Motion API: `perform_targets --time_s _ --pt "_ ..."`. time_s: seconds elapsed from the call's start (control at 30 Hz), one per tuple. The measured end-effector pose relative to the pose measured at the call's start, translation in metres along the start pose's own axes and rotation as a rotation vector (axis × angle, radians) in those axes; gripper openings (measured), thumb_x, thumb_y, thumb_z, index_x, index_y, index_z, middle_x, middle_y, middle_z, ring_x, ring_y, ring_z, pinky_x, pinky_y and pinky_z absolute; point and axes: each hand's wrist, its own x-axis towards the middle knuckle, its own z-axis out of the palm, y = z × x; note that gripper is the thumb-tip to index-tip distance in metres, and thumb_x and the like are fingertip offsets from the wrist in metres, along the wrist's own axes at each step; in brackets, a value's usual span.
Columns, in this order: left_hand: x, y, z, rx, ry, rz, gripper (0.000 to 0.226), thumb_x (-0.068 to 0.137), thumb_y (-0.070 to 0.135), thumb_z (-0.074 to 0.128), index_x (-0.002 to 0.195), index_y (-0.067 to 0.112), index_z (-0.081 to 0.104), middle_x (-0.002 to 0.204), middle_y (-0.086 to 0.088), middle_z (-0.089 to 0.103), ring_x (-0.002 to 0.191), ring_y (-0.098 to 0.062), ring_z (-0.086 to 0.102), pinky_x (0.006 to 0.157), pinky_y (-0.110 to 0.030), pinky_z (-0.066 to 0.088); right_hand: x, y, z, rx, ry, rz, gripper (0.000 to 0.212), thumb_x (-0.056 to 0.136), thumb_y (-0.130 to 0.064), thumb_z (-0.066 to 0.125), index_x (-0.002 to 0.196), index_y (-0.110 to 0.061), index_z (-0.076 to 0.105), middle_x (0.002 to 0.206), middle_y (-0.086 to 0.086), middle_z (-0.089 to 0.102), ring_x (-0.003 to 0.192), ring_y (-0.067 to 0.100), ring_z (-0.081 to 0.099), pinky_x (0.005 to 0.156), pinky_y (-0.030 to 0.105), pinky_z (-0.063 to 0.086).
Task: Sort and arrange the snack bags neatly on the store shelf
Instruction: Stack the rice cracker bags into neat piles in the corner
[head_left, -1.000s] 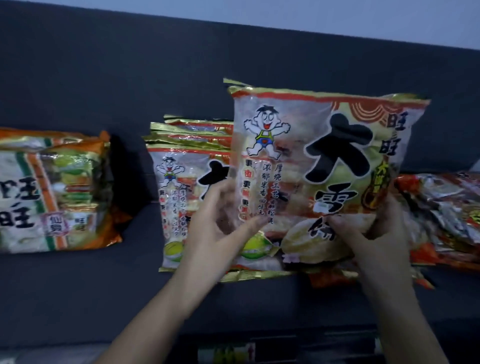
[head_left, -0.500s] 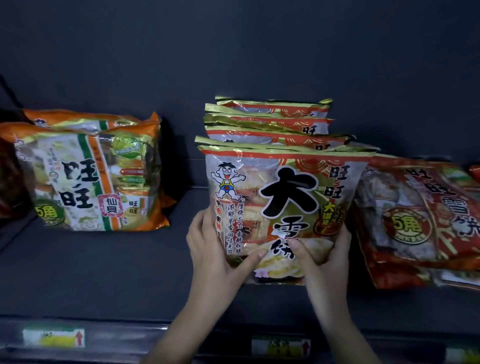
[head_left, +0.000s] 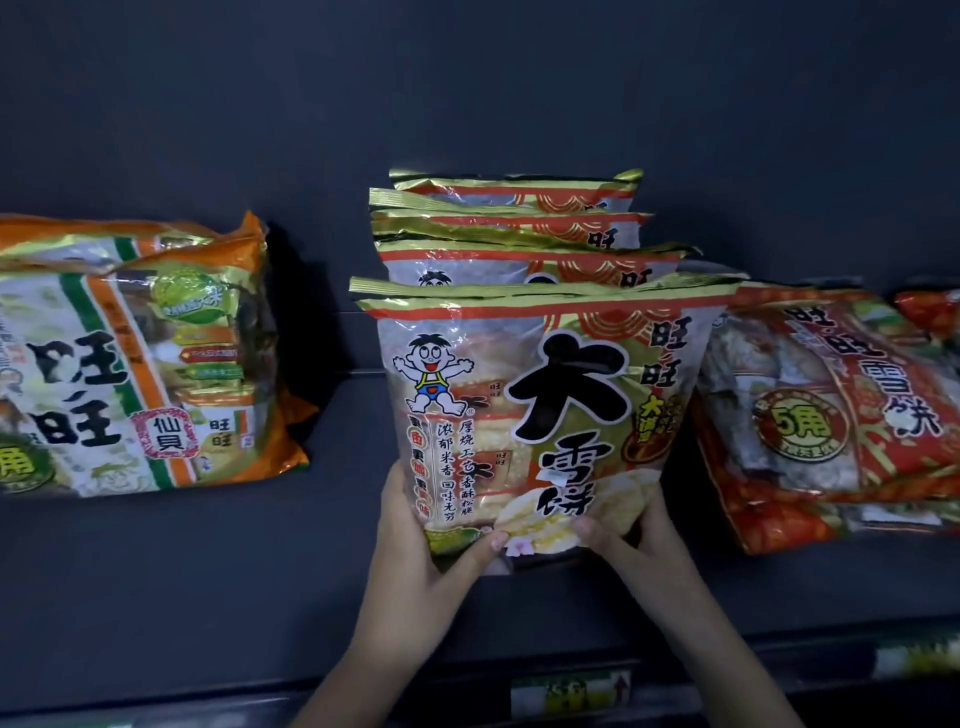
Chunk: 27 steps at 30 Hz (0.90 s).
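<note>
Dark grey shelf (head_left: 218, 582) with dark back wall, price tags (head_left: 571, 693) on its front rail. Left hand (head_left: 415, 561) and right hand (head_left: 631, 545) grip the front snack bag (head_left: 540, 410) by its bottom corners, upright mid-shelf before the matching row (head_left: 514, 228). Versus 0.5 s ago: bag same spot, view closer.

Orange bag (head_left: 119, 358) cut off at left edge; shelf price labels (head_left: 571, 693) blurred, unreadable.

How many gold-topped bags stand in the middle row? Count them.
4 visible: front bag, then second bag, third bag, rear bag behind it; overlapping tops may hide more.
</note>
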Motion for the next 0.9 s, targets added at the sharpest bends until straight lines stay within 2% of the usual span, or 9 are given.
perform_targets --time_s 0.13,0.23,0.33,0.43,0.53,0.67,0.83,0.9 --pt "0.001 -0.002 -0.002 0.035 0.01 0.009 0.077 0.066 0.046 0.073 0.122 0.062 0.022 0.124 0.033 0.047 0.12 0.006 0.048 0.094 -0.016 0.042 0.0 0.001 0.001 -0.004 0.012 0.011 0.059 0.07 -0.034 0.08 0.116 -0.041 0.042 0.101 -0.035 0.061 0.101 -0.011 0.056 0.077 0.004 0.043" --pt "0.003 -0.005 -0.001 0.045 0.011 0.016 0.077 0.065 0.053 0.073 0.121 0.064 0.022 0.125 0.032 0.048 0.121 0.004 0.048 0.098 -0.027 0.043 0.0 0.002 0.0 -0.023 -0.004 0.003 0.055 0.069 -0.033 0.068 0.114 -0.048 0.039 0.1 -0.042 0.057 0.1 -0.017 0.054 0.078 0.004 0.042" --pt "0.002 -0.008 -0.001 0.03 0.016 0.011 0.077 0.067 0.055 0.076 0.124 0.061 0.024 0.127 0.03 0.048 0.123 0.002 0.048 0.1 -0.029 0.042 0.0 0.002 0.001 -0.04 -0.017 -0.001 0.057 0.07 -0.036 0.067 0.114 -0.053 0.034 0.102 -0.046 0.054 0.101 -0.022 0.05 0.077 0.001 0.04" --pt "0.0 -0.009 -0.001 0.017 0.002 -0.002 0.079 0.072 0.046 0.077 0.13 0.046 0.024 0.128 0.027 0.048 0.121 0.003 0.049 0.096 -0.019 0.043 -0.001 0.003 0.002 -0.047 0.004 -0.049 0.055 0.071 -0.035 0.068 0.114 -0.049 0.037 0.109 -0.035 0.053 0.1 -0.021 0.05 0.078 0.0 0.039" --pt "-0.002 -0.003 0.003 0.019 0.018 -0.021 0.074 0.071 0.029 0.072 0.126 0.044 0.025 0.129 0.021 0.048 0.116 0.008 0.05 0.085 -0.003 0.04 0.0 0.004 0.001 -0.019 -0.016 -0.085 0.066 0.072 -0.033 0.069 0.129 -0.037 0.035 0.118 -0.026 0.054 0.104 -0.017 0.052 0.08 0.001 0.039" --pt "-0.003 0.001 0.007 0.041 0.042 -0.045 0.075 0.071 0.022 0.071 0.125 0.046 0.025 0.128 0.018 0.048 0.114 0.009 0.051 0.084 -0.003 0.041 0.001 0.007 -0.003 0.007 -0.027 -0.098 0.074 0.071 -0.038 0.073 0.135 -0.027 0.037 0.125 -0.015 0.056 0.112 -0.005 0.054 0.084 0.006 0.042" --pt "-0.006 0.001 0.009 0.057 0.061 -0.099 0.075 0.072 0.021 0.071 0.122 0.052 0.024 0.117 0.039 0.051 0.111 0.016 0.05 0.083 -0.001 0.039 0.0 0.012 -0.006 -0.017 -0.032 -0.113 0.077 0.072 -0.048 0.075 0.136 -0.029 0.037 0.13 -0.01 0.054 0.118 0.002 0.052 0.091 0.014 0.045" --pt "-0.006 0.0 0.01 0.076 0.074 -0.107 0.074 0.072 0.02 0.071 0.122 0.05 0.025 0.113 0.043 0.052 0.11 0.016 0.051 0.083 -0.001 0.04 0.002 0.014 -0.009 -0.015 -0.041 -0.115 0.075 0.074 -0.042 0.076 0.136 -0.029 0.036 0.131 -0.01 0.053 0.119 0.002 0.051 0.092 0.013 0.044"
